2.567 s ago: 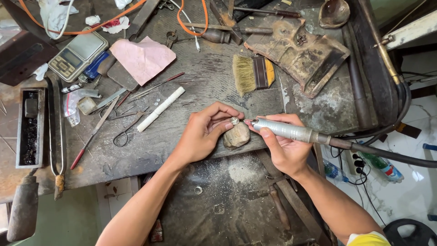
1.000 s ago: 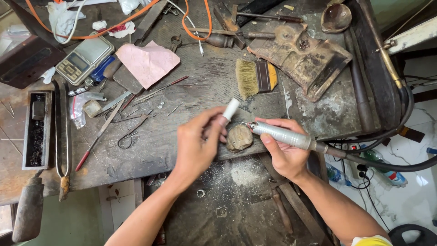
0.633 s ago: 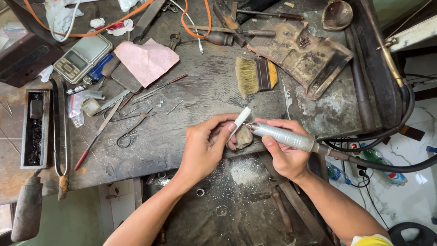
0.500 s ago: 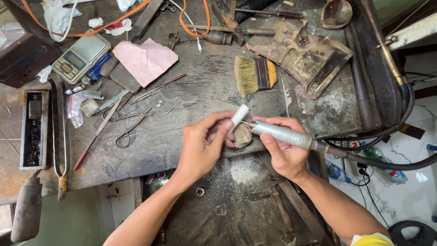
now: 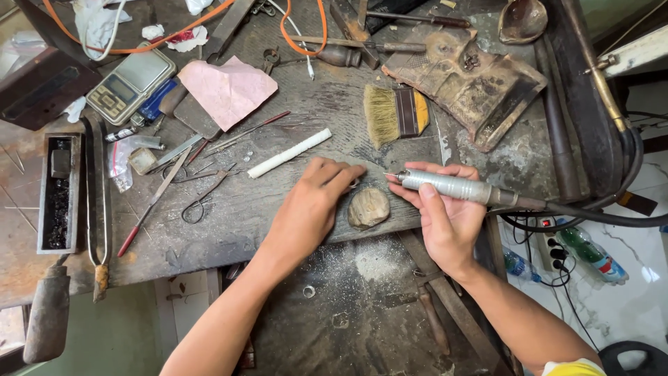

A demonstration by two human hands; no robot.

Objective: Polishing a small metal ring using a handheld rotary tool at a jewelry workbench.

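My right hand (image 5: 445, 223) grips a silver rotary handpiece (image 5: 452, 188), its thin bit pointing left toward my left fingertips. A black flexible shaft (image 5: 598, 217) runs off to the right from the handpiece. My left hand (image 5: 313, 209) rests palm down on the worn wooden bench (image 5: 229, 216). Its fingertips pinch a small metal piece (image 5: 355, 183), partly hidden, just above a rounded wooden block (image 5: 369, 207). A white stick (image 5: 289, 153) lies on the bench just beyond my left hand.
A flat brush (image 5: 393, 115), pink paper (image 5: 226, 87), a small scale (image 5: 129, 82), tweezers and files (image 5: 160, 188) and a black tray (image 5: 59, 191) crowd the bench. An orange cable (image 5: 306, 28) loops at the back. A dusty lower tray (image 5: 348, 306) with small rings lies under my arms.
My left hand held the white stick up by the block; the stick now lies on the bench to the left. That hand is back down at the block, and the handpiece has barely moved.
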